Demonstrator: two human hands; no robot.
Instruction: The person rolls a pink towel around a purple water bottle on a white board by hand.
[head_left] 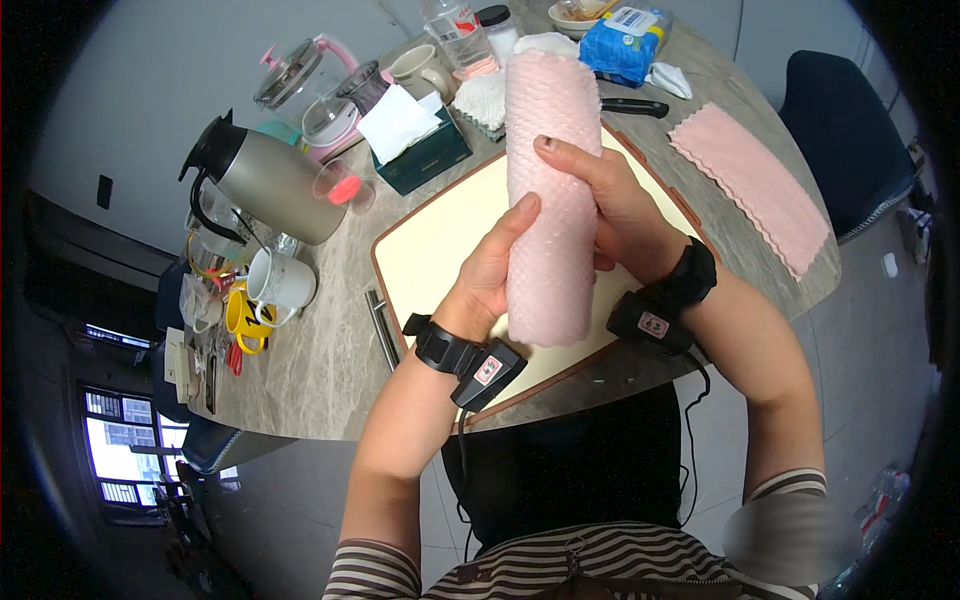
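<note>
My left hand [492, 265] and right hand [600, 200] clasp the rolled pink towel [550, 190] mid-length; soft, light, squashy, best held around the middle

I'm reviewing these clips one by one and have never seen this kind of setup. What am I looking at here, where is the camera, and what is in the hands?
There is no machine: a person works with two bare hands. The single picture comes from a wide fisheye camera on the person's head looking down, so edges curve. Each wrist wears a black strapped device. The left hand and right hand together hold a rolled pink cloth upright above a cream board with a brown rim. On the grey marble-look table lie a flat pink cloth, a green tissue box, a steel jug, a white mug and a yellow mug.
</note>
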